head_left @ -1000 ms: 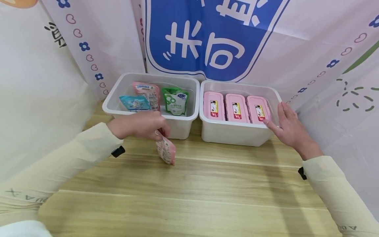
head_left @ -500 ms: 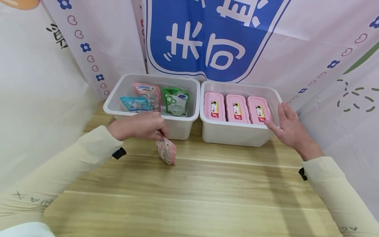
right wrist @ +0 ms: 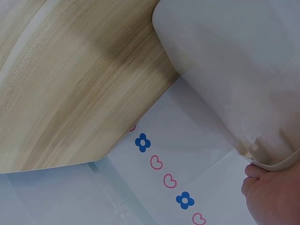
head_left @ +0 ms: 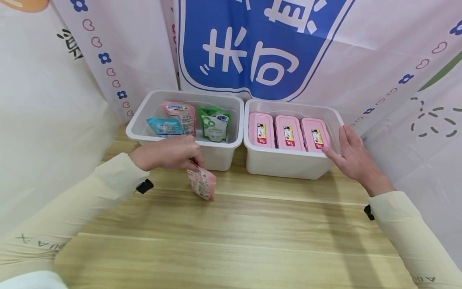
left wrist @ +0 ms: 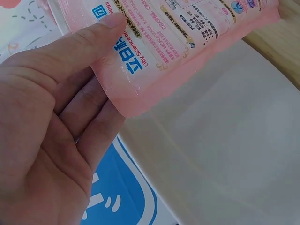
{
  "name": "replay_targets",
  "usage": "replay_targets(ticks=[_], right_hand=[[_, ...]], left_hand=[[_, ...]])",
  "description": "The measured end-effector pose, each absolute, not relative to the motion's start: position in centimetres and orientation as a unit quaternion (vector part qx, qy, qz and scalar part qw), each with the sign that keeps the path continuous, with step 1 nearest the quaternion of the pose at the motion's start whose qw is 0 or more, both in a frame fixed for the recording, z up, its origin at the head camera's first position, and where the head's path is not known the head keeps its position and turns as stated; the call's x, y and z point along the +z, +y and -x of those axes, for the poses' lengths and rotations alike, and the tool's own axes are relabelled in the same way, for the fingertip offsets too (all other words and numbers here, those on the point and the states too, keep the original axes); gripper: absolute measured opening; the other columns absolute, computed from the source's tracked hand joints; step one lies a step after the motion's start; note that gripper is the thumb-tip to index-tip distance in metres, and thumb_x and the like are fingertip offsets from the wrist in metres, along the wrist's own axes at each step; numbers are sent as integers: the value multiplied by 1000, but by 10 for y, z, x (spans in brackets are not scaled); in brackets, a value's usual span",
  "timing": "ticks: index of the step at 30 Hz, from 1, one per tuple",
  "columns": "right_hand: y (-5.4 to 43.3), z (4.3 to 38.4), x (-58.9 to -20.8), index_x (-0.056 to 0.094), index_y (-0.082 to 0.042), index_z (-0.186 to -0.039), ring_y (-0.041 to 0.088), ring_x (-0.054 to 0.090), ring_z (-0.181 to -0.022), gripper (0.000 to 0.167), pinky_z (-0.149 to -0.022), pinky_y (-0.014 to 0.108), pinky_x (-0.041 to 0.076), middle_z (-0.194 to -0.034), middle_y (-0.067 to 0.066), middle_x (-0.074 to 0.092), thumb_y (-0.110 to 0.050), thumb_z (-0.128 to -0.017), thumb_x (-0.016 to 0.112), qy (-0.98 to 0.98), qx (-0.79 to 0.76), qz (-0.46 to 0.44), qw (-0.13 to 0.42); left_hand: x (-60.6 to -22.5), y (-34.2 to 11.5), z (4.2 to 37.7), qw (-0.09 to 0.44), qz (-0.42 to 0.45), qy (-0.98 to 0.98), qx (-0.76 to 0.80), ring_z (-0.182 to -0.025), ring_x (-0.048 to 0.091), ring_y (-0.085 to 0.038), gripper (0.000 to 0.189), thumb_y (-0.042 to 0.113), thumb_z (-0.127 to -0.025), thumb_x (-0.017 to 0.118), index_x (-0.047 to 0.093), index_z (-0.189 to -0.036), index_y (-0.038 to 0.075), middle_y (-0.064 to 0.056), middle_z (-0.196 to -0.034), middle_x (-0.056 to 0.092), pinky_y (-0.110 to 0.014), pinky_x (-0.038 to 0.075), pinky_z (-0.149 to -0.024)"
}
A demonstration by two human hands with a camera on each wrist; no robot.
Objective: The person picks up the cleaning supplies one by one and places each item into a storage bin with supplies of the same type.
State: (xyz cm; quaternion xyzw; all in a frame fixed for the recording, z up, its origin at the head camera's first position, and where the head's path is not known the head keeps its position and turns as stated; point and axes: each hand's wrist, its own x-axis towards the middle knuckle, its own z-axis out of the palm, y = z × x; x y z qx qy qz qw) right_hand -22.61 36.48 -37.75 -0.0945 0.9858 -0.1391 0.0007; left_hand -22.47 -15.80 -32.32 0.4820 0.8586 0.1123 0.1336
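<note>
My left hand pinches the top of a small pink refill pouch between thumb and fingers, in front of the left white bin. The pouch hangs tilted, its lower end close over the table; its printed side with Liby lettering shows in the left wrist view as a pink pouch. Inside that bin are another pink pouch, a blue pouch and a green-and-white pouch. My right hand rests on the right rim of the right white bin, fingers straight, thumb over the front corner.
Three pink lidded boxes stand side by side in the right bin. The two bins sit next to each other at the back of the wooden table. Printed cloth hangs behind them and along both sides.
The pink pouch in my left hand has turned slightly, showing more of its face, and the hand has shifted a little left. My right hand stays on the bin rim.
</note>
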Motion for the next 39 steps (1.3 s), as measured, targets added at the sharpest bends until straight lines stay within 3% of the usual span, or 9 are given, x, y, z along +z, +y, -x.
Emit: replay_targets(ticks=[13,22,32,39], right_hand=[[364,226,-376,-15,-5,-167,48,-8,-163,98,-124,80,12,-176,19,-20,-62,-107,38,987,-136,89,15],[366,227,-376,-13,-1,-166,50,-7,-163,97,-124,79,11,-176,24,-16,-58,-108,40,985,-140,98,2],[366,226,-375,-14,-1,-166,50,-9,-163,96,-125,79,11,-176,24,-17,-57,-109,39,985,-139,99,9],[363,224,-375,-13,-1,-166,50,-7,-163,96,-124,80,12,-176,24,-15,-58,-108,39,984,-143,101,6]], left_hand=[[-311,-161,222,133,-467,867,111,-67,60,-2,8,15,-91,83,84,-86,22,10,-80,78,-25,58,-66],[-288,-165,219,122,-461,869,128,-72,69,-2,8,12,-91,83,85,-91,19,7,-88,81,-26,64,-72],[-262,-164,221,92,-477,866,123,-70,67,-3,9,8,-89,84,83,-84,15,5,-82,80,-24,63,-68],[-241,-165,225,72,-458,880,102,-86,62,-9,10,11,-88,86,84,-84,20,10,-84,78,-27,58,-75]])
